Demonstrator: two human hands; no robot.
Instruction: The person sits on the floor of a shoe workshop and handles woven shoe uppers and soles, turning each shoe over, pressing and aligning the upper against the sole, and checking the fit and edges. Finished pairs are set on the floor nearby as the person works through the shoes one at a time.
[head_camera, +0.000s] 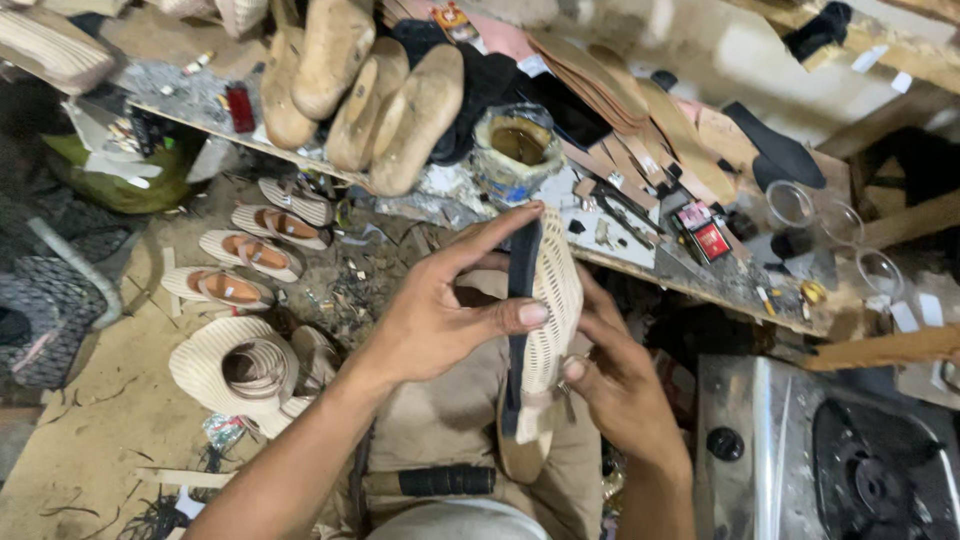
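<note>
A cream woven shoe (553, 300) with a dark sole edge stands on end over my lap. My left hand (440, 305) grips it from the left, index finger along the top, thumb pressed on the woven side. My right hand (615, 375) holds it from the right and below, fingers curled behind the upper. Under the shoe, a tan sole piece (520, 460) rests on my lap. A black-handled tool (435, 482) lies across my lap, close to me.
A cluttered wooden workbench (700, 275) carries wooden shoe lasts (400, 115), a glue tin (518, 150), tan insoles (620, 110) and glass jars (790, 205). Finished cream shoes (255, 255) lie on the floor at left. A metal stove (830, 455) sits at lower right.
</note>
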